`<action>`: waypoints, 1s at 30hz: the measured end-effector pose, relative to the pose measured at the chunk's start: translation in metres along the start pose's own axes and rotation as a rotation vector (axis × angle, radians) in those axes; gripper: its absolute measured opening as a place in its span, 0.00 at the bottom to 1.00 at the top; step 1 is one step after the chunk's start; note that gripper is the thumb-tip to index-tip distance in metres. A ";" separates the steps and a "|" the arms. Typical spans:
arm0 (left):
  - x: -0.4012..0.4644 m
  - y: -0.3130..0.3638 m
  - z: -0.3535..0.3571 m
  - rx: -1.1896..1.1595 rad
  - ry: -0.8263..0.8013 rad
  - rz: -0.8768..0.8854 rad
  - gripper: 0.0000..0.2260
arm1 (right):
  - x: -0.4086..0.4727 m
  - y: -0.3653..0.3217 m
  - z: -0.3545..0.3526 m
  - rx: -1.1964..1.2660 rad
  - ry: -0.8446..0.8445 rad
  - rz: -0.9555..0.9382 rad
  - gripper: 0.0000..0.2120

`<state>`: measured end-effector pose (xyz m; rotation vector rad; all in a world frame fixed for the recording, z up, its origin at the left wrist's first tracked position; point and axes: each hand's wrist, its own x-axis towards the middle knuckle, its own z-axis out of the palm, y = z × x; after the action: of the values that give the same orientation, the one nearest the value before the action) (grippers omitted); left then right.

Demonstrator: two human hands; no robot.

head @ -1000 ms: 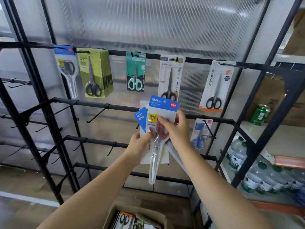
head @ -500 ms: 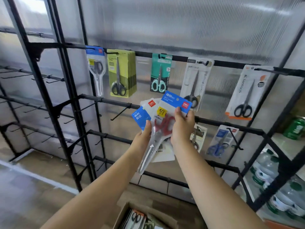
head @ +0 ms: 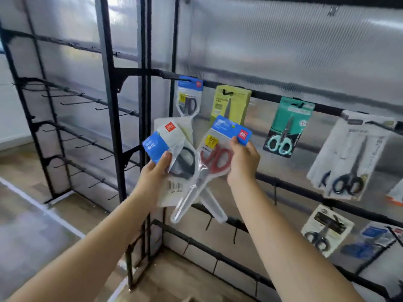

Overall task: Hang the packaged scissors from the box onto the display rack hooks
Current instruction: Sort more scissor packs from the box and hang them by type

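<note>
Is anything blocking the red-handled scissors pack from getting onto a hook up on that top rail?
Nothing visible blocks it. The right hand holds the red-handled scissors pack just below the top rail, in front of the yellow-green pack. The hooks nearest it already carry packs: the yellow-green one and a blue-topped pack. The left hand holds other packs aside.

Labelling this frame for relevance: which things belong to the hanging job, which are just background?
In the job:
- red-handled scissors in a clear pack with a blue header, pinched by the right hand
- fanned packs of black-handled scissors, held by the left hand
- black metal display rack

Background:
- teal-carded scissors already hung
- wooden floor
</note>
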<state>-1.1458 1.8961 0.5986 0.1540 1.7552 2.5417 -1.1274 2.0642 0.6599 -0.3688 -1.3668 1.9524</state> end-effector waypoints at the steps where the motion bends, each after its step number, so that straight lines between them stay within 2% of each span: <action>1: 0.015 0.010 -0.018 0.006 0.012 0.037 0.10 | 0.007 0.001 0.013 0.001 -0.003 0.009 0.09; 4: 0.055 0.041 -0.069 0.051 0.010 0.110 0.15 | 0.018 0.008 0.058 -0.033 -0.021 -0.053 0.09; 7: 0.090 0.064 -0.104 0.067 -0.020 0.140 0.17 | 0.018 0.014 0.108 -0.144 -0.058 -0.198 0.10; 11: 0.128 0.081 -0.131 0.094 -0.068 0.153 0.12 | 0.019 0.015 0.161 -0.216 -0.106 -0.413 0.09; 15: 0.153 0.085 -0.140 0.110 -0.122 0.142 0.06 | 0.024 0.015 0.193 -0.274 -0.115 -0.521 0.16; 17: 0.160 0.086 -0.141 0.091 -0.157 0.127 0.06 | 0.027 0.016 0.201 -0.327 -0.093 -0.530 0.17; 22: 0.174 0.085 -0.140 0.087 -0.274 0.090 0.14 | 0.034 0.026 0.205 -0.437 0.007 -0.528 0.10; 25: 0.181 0.083 -0.137 0.095 -0.317 0.088 0.16 | 0.055 0.030 0.213 -0.521 0.064 -0.550 0.13; 28: 0.185 0.081 -0.132 0.106 -0.345 0.112 0.15 | 0.090 0.030 0.223 -0.668 0.146 -0.466 0.16; 30: 0.187 0.081 -0.127 0.104 -0.351 0.117 0.11 | 0.110 0.032 0.225 -0.721 0.183 -0.378 0.12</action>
<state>-1.3446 1.7674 0.6401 0.6809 1.7794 2.3127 -1.3509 1.9770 0.7387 -0.5553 -1.8276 1.0521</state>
